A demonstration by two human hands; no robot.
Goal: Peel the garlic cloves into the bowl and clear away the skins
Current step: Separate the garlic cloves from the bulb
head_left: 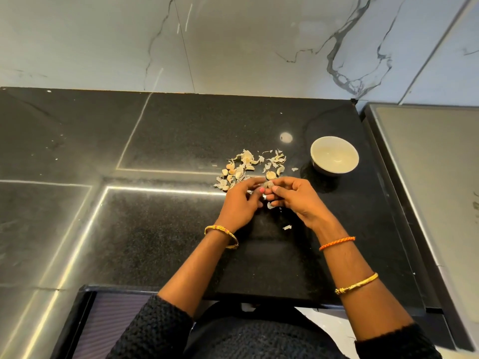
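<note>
Black knitted sleeves [155, 330] were pushed up; the left wrist wore a gold bangle [223, 235], the right an orange cord [337, 243] and gold bangle [357, 283]; one fingernail [262, 189] looked pink.

The countertop [181, 130] is seen as polished black speckled stone, glossy enough to mirror light strips; the wall [233, 42] is faced in smooth white veined marble; the bowl [334, 155] looks glazed ceramic; the garlic skins [248, 164] appear dry and papery; the sleeves [155, 330] are coarse black knit; a bangle [221, 235] gleams like gold metal.
</note>
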